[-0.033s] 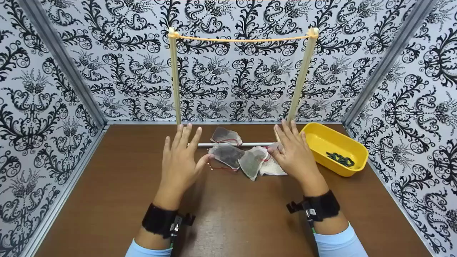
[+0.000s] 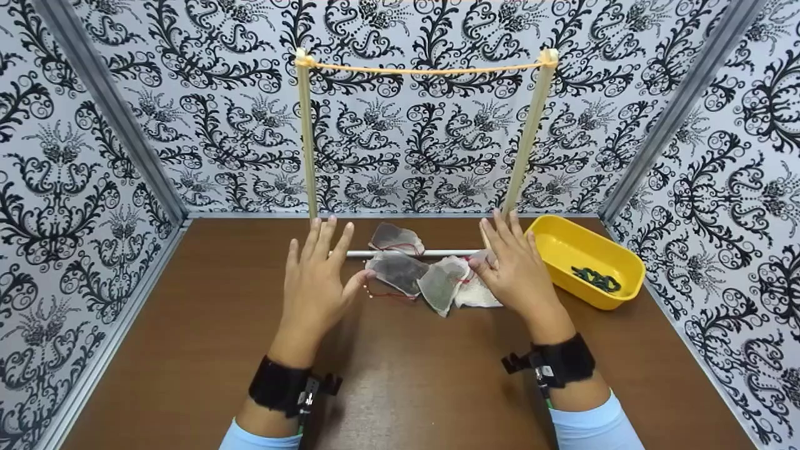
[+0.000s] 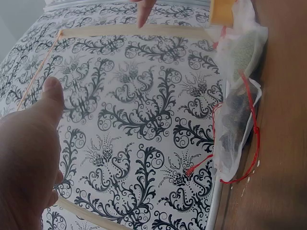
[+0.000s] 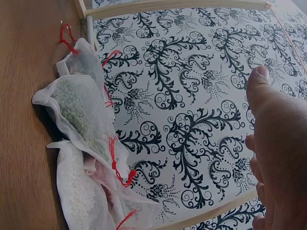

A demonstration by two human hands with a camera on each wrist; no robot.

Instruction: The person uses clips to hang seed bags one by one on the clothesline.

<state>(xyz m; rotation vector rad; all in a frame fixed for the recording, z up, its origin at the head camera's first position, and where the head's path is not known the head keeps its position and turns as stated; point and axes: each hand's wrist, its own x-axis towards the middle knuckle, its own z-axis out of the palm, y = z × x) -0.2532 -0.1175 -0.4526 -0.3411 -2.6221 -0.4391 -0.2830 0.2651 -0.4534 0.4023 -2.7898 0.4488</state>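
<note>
My left hand (image 2: 317, 290), fingers spread, is held up over the table left of several sheer white drawstring bags. Likewise spread and holding nothing, my right hand (image 2: 522, 275) overlaps the right end of the bags in the head view. One bag with dark contents (image 2: 395, 274) lies nearest the left thumb; another dark bag (image 2: 390, 236) is behind it. A bag with green contents (image 4: 74, 108) leans beside one with whitish contents (image 4: 79, 191). Red cords (image 4: 115, 165) trail from the bags. The left wrist view shows the left thumb (image 3: 52, 93) apart from them.
Two wooden posts (image 2: 306, 137) stand at the back, with an orange cord (image 2: 425, 71) strung between their tops. Low between them runs a white rod (image 2: 450, 252). At right, a yellow tub (image 2: 559, 247) holds dark green linked pieces (image 2: 597, 279). Patterned walls enclose the brown table (image 2: 400, 375).
</note>
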